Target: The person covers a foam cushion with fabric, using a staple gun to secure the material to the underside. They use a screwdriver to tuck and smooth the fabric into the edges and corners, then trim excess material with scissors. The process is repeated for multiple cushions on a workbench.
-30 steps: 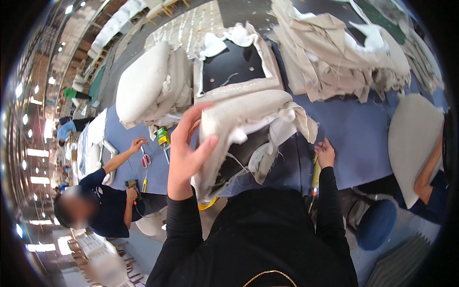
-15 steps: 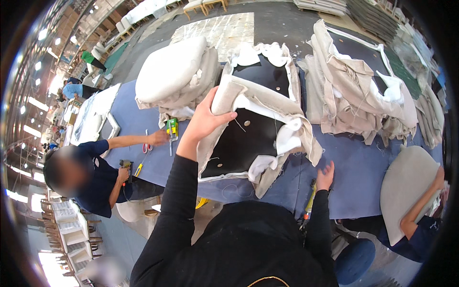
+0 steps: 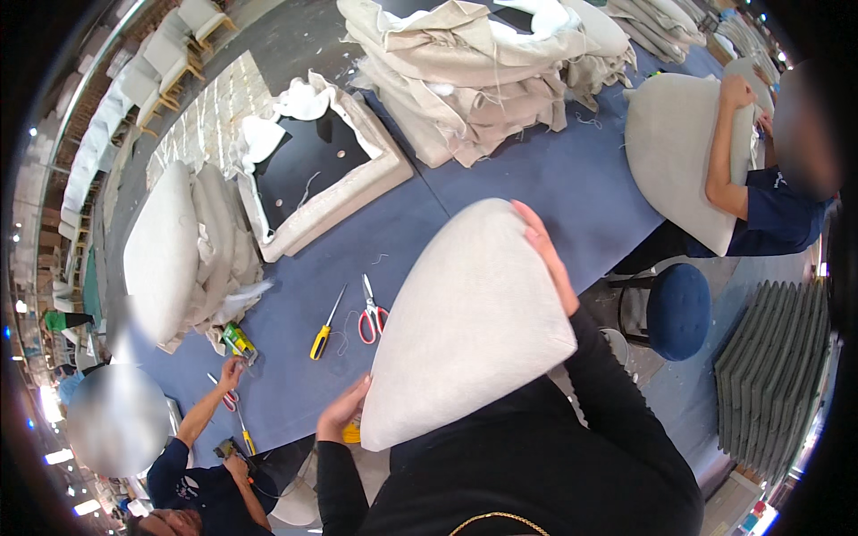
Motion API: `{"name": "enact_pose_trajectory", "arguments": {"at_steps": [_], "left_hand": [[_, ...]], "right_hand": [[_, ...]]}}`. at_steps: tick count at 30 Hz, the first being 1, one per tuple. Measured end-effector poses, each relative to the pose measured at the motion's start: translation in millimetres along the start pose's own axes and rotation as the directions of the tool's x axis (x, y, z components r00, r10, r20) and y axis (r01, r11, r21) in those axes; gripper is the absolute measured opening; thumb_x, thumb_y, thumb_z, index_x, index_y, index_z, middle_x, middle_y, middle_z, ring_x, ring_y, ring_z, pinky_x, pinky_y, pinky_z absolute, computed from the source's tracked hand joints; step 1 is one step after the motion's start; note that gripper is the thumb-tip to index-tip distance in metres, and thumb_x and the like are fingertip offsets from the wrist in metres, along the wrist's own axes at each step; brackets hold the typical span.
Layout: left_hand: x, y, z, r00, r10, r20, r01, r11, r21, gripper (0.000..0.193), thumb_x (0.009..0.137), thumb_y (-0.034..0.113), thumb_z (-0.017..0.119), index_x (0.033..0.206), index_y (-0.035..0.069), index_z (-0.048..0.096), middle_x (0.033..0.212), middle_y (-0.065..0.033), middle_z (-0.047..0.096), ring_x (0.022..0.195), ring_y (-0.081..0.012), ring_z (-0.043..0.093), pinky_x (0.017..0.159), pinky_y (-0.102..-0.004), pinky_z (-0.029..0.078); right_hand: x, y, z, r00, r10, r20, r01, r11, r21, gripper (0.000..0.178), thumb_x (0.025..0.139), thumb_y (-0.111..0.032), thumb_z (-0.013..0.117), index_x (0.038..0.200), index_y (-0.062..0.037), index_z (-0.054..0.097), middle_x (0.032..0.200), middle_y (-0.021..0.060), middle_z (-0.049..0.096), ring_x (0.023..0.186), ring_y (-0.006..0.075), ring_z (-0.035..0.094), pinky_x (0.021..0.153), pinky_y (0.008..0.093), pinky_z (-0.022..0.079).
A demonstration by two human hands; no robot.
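Cushion [image 3: 469, 322] held between left hand [image 3: 342, 411] and right hand [image 3: 545, 255].

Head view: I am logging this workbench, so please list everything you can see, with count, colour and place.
cushion: one, beige, held over the near table edge
table: one, blue top, across the middle
scissors: one pair, red handles, left of the cushion
screwdriver: one, yellow handle, left of the scissors
frame: one, black panel with a beige fabric rim, far left of the table
cover pile: one, beige, far side
cushion stack: one, off-white, left end
stool: one, blue, right of the table
co-workers: two, dark shirts, one right, one lower left
left hand: on the cushion's lower edge
right hand: on the cushion's right edge
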State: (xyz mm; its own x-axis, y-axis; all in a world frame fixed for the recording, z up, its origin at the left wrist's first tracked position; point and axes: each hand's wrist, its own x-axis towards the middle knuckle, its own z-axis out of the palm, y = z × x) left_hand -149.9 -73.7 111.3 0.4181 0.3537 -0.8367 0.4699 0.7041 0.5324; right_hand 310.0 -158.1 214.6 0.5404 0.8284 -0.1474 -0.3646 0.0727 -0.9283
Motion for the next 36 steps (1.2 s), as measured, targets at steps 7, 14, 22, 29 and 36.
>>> {"name": "enact_pose_trajectory", "arguments": {"at_steps": [7,14,22,29,36], "left_hand": [[-30,9,18,0.994,0.035,-0.106,-0.092,0.788,-0.609,0.049,0.108,0.039,0.067,0.137,0.000,0.065,0.132,-0.0125,0.073,0.111,-0.0197,0.074,0.094,-0.0352,0.060],[-116,105,-52,0.745,0.620,-0.245,-0.663,0.730,-0.168,0.082,0.095,0.045,0.077,0.154,-0.004,0.050,0.145,-0.0158,0.065,0.129,-0.0246,0.066,0.108,-0.0374,0.053],[-120,290,-146,0.515,0.633,-0.578,-0.763,0.646,0.029,0.067,0.104,0.041,0.070,0.150,-0.005,0.056,0.135,-0.0162,0.072,0.120,-0.0261,0.069,0.105,-0.0359,0.054],[-32,221,-110,0.270,0.814,-0.513,-0.816,0.477,0.327,0.042,0.105,0.021,0.073,0.140,-0.002,0.066,0.118,-0.0092,0.075,0.104,-0.0157,0.069,0.091,-0.0317,0.056],[64,-26,-13,0.838,0.449,-0.311,-0.399,0.892,0.215,0.038,0.101,0.018,0.078,0.135,0.001,0.071,0.111,-0.0050,0.076,0.097,-0.0124,0.071,0.081,-0.0270,0.055]], "right_hand": [[-35,-45,19,0.987,0.159,0.023,-0.157,0.933,0.323,0.068,0.105,-0.029,0.049,0.167,-0.0026,0.037,0.170,0.0231,0.038,0.158,0.0324,0.038,0.128,0.0408,0.031],[-6,-111,73,0.922,-0.138,0.363,0.119,0.990,0.074,0.091,0.096,-0.039,0.062,0.170,0.0017,0.027,0.171,0.0202,0.038,0.158,0.0301,0.038,0.130,0.0395,0.025],[191,-120,155,0.835,-0.204,0.511,0.261,0.965,-0.040,0.072,0.103,-0.025,0.067,0.165,0.0001,0.040,0.166,0.0165,0.046,0.152,0.0247,0.046,0.123,0.0357,0.037],[163,-10,48,0.942,-0.276,0.188,0.326,0.885,-0.333,0.036,0.109,-0.011,0.064,0.143,0.0017,0.062,0.128,0.0083,0.073,0.119,0.0175,0.069,0.106,0.0322,0.052],[-149,186,-106,0.961,0.069,-0.268,-0.250,0.629,-0.736,0.019,0.101,-0.009,0.067,0.115,-0.0009,0.077,0.090,0.0084,0.079,0.085,0.0127,0.075,0.079,0.0318,0.059]]}}
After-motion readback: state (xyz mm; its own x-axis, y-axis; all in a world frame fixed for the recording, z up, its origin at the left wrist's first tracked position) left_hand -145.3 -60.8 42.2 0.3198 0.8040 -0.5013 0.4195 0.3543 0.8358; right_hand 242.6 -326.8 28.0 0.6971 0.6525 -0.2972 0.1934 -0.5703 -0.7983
